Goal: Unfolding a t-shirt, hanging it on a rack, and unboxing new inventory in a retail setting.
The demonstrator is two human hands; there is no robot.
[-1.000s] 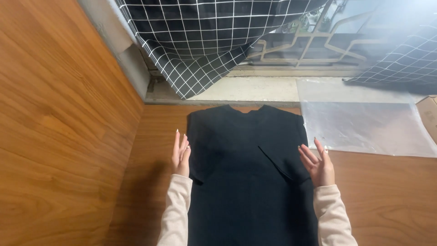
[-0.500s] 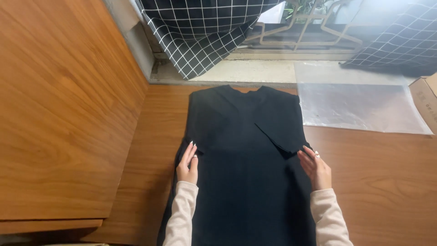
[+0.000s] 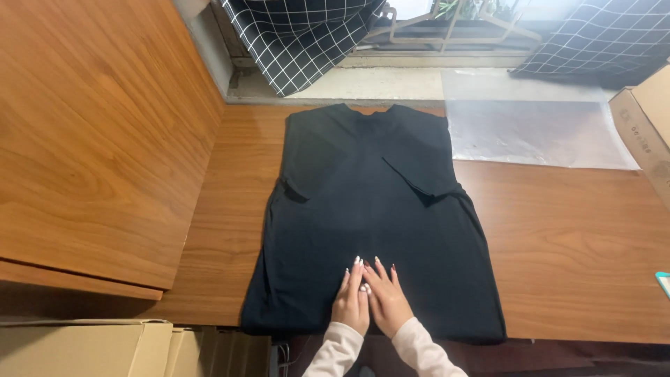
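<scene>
Both my left hand (image 3: pixel 351 304) and right hand (image 3: pixel 386 301) lie flat, fingers together, touching side by side. Under them spreads the black shirt (image 3: pixel 370 209), sleeves folded inward beyond my fingertips.

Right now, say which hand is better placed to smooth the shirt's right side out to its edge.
Right, probably. Both hands lie flat, side by side on the black shirt near its bottom hem; the right hand sits on that side, the left hand would have to cross it.
</scene>
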